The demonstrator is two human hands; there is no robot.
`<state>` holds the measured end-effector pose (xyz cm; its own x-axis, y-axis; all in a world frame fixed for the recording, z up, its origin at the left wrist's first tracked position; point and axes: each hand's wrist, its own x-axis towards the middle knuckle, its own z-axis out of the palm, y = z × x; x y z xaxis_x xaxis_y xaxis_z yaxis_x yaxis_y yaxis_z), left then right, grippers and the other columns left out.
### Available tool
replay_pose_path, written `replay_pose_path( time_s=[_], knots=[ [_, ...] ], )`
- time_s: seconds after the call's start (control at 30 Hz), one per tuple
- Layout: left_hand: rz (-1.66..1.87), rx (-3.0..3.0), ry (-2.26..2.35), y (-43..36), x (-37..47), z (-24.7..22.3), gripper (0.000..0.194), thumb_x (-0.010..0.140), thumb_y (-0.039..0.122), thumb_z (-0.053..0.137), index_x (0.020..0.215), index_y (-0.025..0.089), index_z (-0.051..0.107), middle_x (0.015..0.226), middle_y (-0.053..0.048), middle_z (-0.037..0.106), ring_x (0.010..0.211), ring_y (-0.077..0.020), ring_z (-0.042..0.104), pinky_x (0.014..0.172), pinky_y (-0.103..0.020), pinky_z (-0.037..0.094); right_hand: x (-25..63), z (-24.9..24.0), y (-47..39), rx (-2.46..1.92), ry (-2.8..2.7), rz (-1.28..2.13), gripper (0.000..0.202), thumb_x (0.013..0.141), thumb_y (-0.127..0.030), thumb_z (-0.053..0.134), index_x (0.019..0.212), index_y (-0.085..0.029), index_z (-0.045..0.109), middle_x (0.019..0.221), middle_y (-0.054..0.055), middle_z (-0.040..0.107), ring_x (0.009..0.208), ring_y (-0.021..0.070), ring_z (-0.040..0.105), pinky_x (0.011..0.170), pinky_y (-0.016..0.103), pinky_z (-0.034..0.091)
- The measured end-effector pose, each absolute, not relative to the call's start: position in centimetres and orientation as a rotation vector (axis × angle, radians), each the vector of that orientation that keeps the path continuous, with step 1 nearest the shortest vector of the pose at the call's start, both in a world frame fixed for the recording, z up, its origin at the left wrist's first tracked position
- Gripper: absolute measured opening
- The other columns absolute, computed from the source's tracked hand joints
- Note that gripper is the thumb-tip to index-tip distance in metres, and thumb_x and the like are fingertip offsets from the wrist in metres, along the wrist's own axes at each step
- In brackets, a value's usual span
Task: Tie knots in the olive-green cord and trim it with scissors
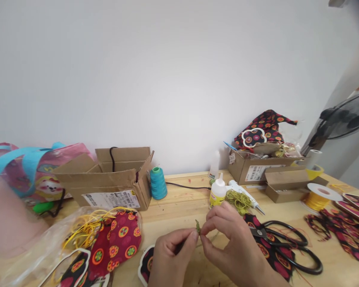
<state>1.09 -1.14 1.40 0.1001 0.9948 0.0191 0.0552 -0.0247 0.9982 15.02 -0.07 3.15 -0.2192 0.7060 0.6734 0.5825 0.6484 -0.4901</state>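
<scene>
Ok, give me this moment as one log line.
left hand: pinching small green piece | right hand: close against it | nearby: yellow-labelled bottle, scissors

No words are big enough to read for sure. L cardboard box [77, 179] has a white label [109, 199] w/ dark print & a yellow corner, too fuzzy. R cardboard box [239, 169] has a white paper label [263, 173] w/ bar lines, too small, & a little tag [232, 158] w/ nos., maybe 3025. White btl [218, 183] has a yellow label [215, 199] w/ blurry print.
</scene>
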Motion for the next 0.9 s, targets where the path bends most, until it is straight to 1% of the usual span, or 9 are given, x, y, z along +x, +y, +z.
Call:
replay_pose_path(
  time_s=[0.2,0.33,0.5,0.63,0.73,0.9],
  knots=[
    [1.152,1.237,1.150,-1.1,1.3,1.3,0.021,0.069,0.033,0.060,0.068,0.017,0.073,0.055,0.000,0.058,0.060,-0.0162,0.051,0.057,-0.022,0.041,14.9,3.2,-0.3,-1.075,-1.855,0.350,0.014,0.062,-0.006,0.055,0.055,-0.018,0.052,0.058,-0.002,0.053,0.060,0.0137,0.050,0.062,0.029,0.036],
    [1.129,1.169,1.142,-1.0,1.3,1.4,0.022,0.069,0.034,0.061,0.072,0.016,0.073,0.058,-0.001,0.062,0.065,-0.0173,0.052,0.059,-0.022,0.041,15.4,3.4,-0.2,-1.012,-1.861,0.424,0.013,0.067,-0.007,0.055,0.061,-0.019,0.055,0.063,-0.002,0.055,0.065,0.0144,0.051,0.064,0.028,0.038],
    [1.148,1.175,1.145,-1.1,1.3,1.3,0.021,0.069,0.033,0.061,0.072,0.016,0.073,0.056,0.000,0.061,0.058,-0.0140,0.049,0.055,-0.020,0.039,16.0,3.6,0.2,-0.947,-1.923,0.223,0.010,0.070,-0.010,0.056,0.069,-0.020,0.060,0.067,0.001,0.057,0.065,0.0159,0.049,0.060,0.029,0.037],
    [1.148,1.270,1.171,-1.1,1.3,1.4,0.021,0.071,0.031,0.059,0.071,0.016,0.073,0.055,0.000,0.060,0.061,-0.0156,0.051,0.058,-0.021,0.040,15.9,3.5,0.3,-0.898,-1.981,0.085,0.010,0.069,-0.010,0.057,0.069,-0.019,0.061,0.066,0.002,0.056,0.063,0.0154,0.048,0.058,0.029,0.036],
    [1.159,1.306,1.209,-1.1,1.4,1.4,0.020,0.071,0.030,0.059,0.068,0.017,0.073,0.052,0.001,0.058,0.060,-0.0162,0.052,0.056,-0.021,0.040,15.9,3.5,0.2,-0.894,-2.003,0.028,0.010,0.069,-0.010,0.058,0.068,-0.019,0.060,0.066,0.001,0.056,0.063,0.0152,0.047,0.058,0.029,0.034],
    [1.171,1.361,1.232,-1.1,1.3,1.0,0.022,0.071,0.032,0.058,0.070,0.016,0.073,0.055,-0.001,0.060,0.060,-0.0171,0.052,0.056,-0.022,0.041,15.9,3.6,0.0,-0.913,-2.027,-0.030,0.010,0.068,-0.011,0.057,0.068,-0.020,0.060,0.066,0.001,0.057,0.062,0.0154,0.046,0.057,0.030,0.033]
  ],
)
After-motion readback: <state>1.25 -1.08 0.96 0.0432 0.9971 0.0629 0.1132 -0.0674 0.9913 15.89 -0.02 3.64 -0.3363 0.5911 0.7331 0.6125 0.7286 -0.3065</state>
